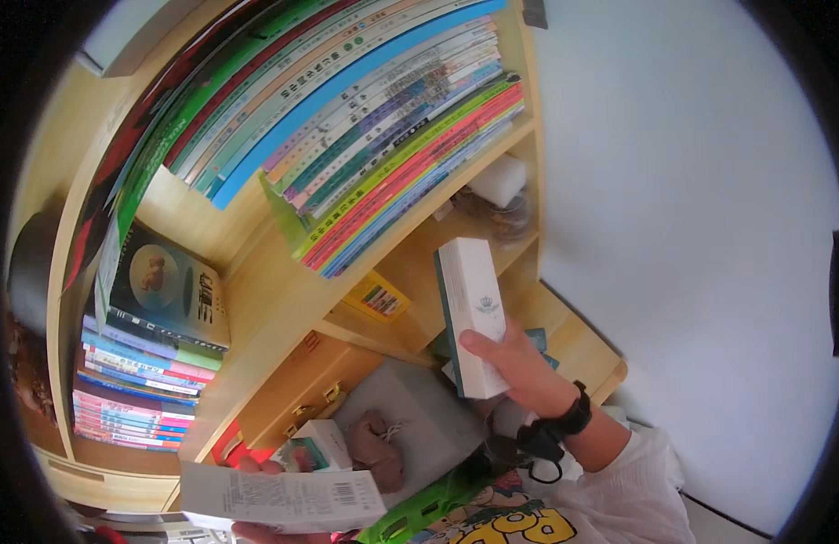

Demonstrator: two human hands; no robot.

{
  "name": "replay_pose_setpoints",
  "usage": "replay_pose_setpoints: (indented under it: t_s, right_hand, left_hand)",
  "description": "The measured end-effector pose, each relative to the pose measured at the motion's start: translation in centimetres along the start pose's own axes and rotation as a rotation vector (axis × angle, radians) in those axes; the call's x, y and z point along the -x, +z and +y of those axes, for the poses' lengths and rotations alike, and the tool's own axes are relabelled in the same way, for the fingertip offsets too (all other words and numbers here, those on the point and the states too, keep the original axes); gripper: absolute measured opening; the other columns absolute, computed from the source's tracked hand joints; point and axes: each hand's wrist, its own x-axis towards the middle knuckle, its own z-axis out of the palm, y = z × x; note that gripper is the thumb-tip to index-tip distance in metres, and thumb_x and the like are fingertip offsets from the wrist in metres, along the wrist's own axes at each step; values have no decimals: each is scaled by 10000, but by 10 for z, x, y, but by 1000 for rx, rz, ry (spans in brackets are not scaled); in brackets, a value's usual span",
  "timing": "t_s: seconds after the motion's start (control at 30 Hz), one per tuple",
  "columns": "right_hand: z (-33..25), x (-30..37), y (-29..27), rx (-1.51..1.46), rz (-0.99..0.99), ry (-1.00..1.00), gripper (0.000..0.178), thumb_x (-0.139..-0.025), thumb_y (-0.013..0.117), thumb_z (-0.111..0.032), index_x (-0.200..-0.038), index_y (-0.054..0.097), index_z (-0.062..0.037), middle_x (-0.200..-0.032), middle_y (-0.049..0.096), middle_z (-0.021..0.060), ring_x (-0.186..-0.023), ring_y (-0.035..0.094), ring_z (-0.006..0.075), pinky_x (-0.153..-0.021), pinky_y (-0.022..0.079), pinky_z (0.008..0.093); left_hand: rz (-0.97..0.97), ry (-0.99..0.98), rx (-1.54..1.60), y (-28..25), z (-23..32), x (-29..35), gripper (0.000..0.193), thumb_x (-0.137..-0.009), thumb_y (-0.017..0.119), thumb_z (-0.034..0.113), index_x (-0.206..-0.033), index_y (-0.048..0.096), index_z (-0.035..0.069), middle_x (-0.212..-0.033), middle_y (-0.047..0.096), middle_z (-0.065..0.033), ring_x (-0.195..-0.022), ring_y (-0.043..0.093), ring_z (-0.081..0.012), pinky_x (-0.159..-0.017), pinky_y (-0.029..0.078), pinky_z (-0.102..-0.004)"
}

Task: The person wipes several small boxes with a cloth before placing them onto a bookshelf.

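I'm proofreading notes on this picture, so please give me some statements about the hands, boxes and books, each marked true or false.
1. The left hand holds a white box with a barcode. True.
2. The right hand holds a white-and-green box. True.
3. The two held boxes touch each other. False: they are apart.
4. The black wristband is on the left wrist. False: the right one wears it.
5. Rows of books sit in the wooden bookshelf. True.
6. The dark-covered book is right of the white-and-green box. False: it is to its left.
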Motion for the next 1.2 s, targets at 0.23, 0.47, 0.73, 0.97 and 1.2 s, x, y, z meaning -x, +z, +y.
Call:
replay_pose_setpoints:
  t_s: [0.23,0.47,0.73,0.97,1.2]
  right_hand:
    - [13,-77,-45,710,241,-318,638,-679,746,-281,-1168,483,32,-1050,592,195,-931,598,281,-805,479,367]
    - [31,-153,-40,936,461,-754,551,-746,663,-199,-1214,449,-2,-1091,543,237,-1018,506,403,-883,418,454]
    - [38,-149,-39,1316,577,-476,504,-746,680,-200,-1130,463,42,-1042,515,220,-999,498,379,-854,435,438]
    - [58,-198,-49,1359,767,-461,447,-732,706,-228,-1053,492,-1,-1032,538,217,-924,567,340,-744,497,422]
    - [61,-249,-25,1267,974,-445,526,-731,709,-249,-1135,477,-6,-1004,553,178,-916,592,315,-687,525,405]
  left_hand:
    - [3,-17,157,-21,7,3,628,-884,555,458,-1357,385,81,-1326,472,-111,-1210,458,-300,-1042,348,-530]
    - [16,23,97,-5,11,-2,623,-891,532,475,-1344,394,71,-1328,471,-100,-1221,450,-293,-1048,335,-542]
    - [-24,66,45,-13,15,2,626,-887,529,488,-1350,384,92,-1331,469,-82,-1217,459,-283,-1058,303,-571]
    - [-39,0,74,-9,11,-1,640,-883,531,493,-1354,376,88,-1328,470,-88,-1206,471,-295,-1060,310,-563]
    - [-126,48,28,-10,16,0,683,-891,493,518,-1394,325,87,-1365,446,-97,-1235,447,-293,-1051,324,-562]
